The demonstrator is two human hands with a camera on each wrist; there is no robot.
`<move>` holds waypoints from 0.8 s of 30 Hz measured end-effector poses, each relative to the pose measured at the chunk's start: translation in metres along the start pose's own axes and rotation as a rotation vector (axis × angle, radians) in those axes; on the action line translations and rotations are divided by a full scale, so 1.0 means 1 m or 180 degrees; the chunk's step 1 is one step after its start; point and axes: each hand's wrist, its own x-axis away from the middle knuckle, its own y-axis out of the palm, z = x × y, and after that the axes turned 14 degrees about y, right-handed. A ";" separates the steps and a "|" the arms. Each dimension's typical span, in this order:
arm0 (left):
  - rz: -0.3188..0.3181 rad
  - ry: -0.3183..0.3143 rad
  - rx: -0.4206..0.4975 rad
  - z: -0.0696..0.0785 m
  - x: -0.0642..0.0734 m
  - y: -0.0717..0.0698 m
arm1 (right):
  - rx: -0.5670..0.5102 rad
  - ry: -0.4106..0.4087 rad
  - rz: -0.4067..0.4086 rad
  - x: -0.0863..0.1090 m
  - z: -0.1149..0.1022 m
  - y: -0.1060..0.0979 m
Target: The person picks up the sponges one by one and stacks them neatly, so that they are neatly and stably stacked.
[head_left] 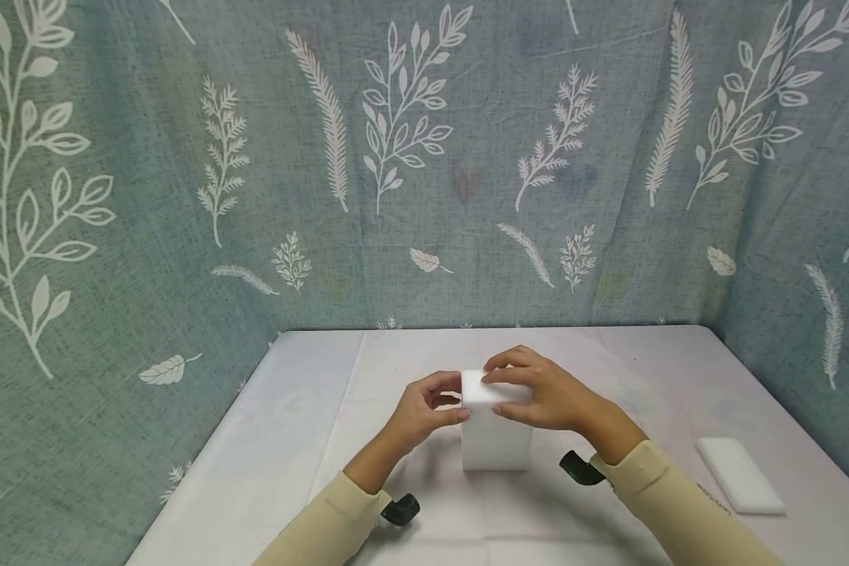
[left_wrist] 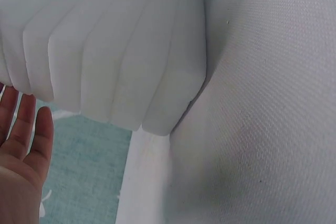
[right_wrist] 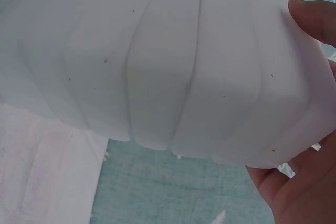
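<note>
A tall stack of white sponge blocks [head_left: 495, 440], laid flat one on another, stands upright on the table between both hands. My left hand [head_left: 424, 409] is at its upper left; the thumb touches the front corner. The other fingers [left_wrist: 41, 135] lie fairly straight along the left side, their tips at the blocks' edge. From the right, my right hand [head_left: 545, 393] holds the uppermost block, thumb [right_wrist: 315, 19] on the front edge and fingers over the top. Part of the top is hidden beneath that hand. Seams between several blocks show in both wrist views.
One more white sponge block [head_left: 741, 475] lies flat at the right, beyond the right forearm. A white cloth covers the table [head_left: 311, 440]. Leaf-patterned grey-green curtains [head_left: 467, 259] hang behind and at both sides. A dark wrist mount [head_left: 401, 509] juts from the left sleeve.
</note>
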 end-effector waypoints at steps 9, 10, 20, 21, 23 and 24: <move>-0.0017 0.0051 0.0016 -0.001 0.000 0.000 | 0.0044 0.0004 -0.0027 0.002 0.002 -0.005; -0.0011 0.0055 0.0026 -0.001 -0.001 0.000 | 0.0038 0.0001 -0.0024 0.003 0.002 -0.007; 0.0061 -0.0021 0.0097 -0.001 0.000 0.001 | 0.0047 0.0150 -0.0081 0.013 0.004 -0.017; 0.0058 -0.0030 0.0095 -0.001 0.000 0.001 | 0.0054 0.0176 -0.0085 0.015 0.005 -0.018; 0.0051 -0.0032 0.0085 -0.001 0.000 0.001 | 0.0088 0.0212 -0.0082 0.019 0.007 -0.020; 0.0049 -0.0029 0.0086 -0.001 0.000 0.000 | 0.0091 0.0227 -0.0076 0.020 0.007 -0.021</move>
